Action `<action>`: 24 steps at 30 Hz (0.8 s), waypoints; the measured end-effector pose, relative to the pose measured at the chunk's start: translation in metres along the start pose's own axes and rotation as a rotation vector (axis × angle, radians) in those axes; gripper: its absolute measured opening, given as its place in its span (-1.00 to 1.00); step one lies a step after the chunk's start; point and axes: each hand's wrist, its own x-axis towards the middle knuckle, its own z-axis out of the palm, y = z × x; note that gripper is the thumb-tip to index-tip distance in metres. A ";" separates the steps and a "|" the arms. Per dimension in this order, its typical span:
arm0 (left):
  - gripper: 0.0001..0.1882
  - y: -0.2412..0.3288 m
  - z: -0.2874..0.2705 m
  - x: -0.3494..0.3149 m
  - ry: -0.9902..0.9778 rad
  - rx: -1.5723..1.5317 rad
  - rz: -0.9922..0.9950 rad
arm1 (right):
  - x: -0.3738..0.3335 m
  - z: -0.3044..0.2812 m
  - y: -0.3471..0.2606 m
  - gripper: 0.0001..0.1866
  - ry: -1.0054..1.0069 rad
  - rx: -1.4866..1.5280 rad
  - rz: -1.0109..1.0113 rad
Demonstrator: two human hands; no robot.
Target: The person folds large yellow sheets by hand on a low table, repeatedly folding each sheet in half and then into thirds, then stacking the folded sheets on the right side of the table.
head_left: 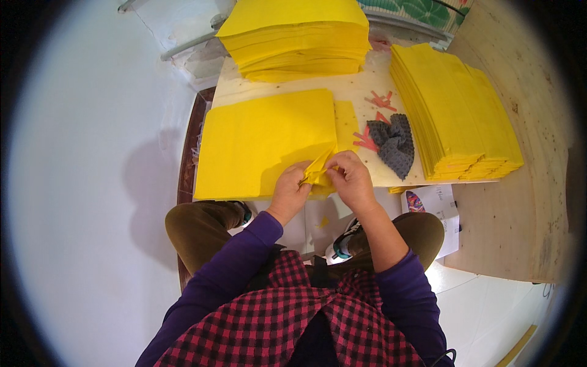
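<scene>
My left hand (pixel 290 191) is closed on the bunched corner of a yellow cloth sheet (pixel 318 170), at the near right corner of a flat yellow stack (pixel 263 134). Just to its right, my right hand (pixel 353 181) pinches the same folded bit between thumb and fingertips. The cloth between my hands is creased and stands up from the stack. What lies under my fingers is hidden. Right of my hands lies a crumpled dark grey dotted cloth (pixel 394 145), with several thin red strips (pixel 365 140) beside it.
A tall yellow stack (pixel 299 46) stands at the far edge of the wooden table (pixel 235 85). Another yellow stack (pixel 452 113) fills the right side, near a wooden panel (pixel 526 226). A white printed box (pixel 437 214) sits below the table, right of my knee.
</scene>
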 end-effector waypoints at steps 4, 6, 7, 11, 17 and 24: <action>-0.65 -0.003 0.002 0.000 0.009 0.000 0.009 | -0.001 -0.003 0.001 -0.87 -0.015 0.002 0.018; -0.65 -0.005 0.002 0.000 0.013 0.012 0.022 | -0.002 -0.003 0.002 -0.88 -0.009 0.025 0.009; -0.66 -0.007 0.002 -0.001 0.012 0.017 0.023 | -0.003 -0.003 0.002 -0.88 0.002 0.052 0.003; -0.68 -0.008 0.003 -0.003 -0.004 0.014 0.012 | -0.006 -0.002 0.005 -0.87 0.057 0.095 0.023; -0.68 -0.007 0.003 0.000 0.002 -0.010 0.037 | -0.008 -0.003 0.010 -0.84 0.080 0.063 0.088; -0.70 -0.011 0.005 -0.001 0.012 0.001 0.013 | 0.002 -0.002 0.009 -0.85 0.094 -0.050 0.052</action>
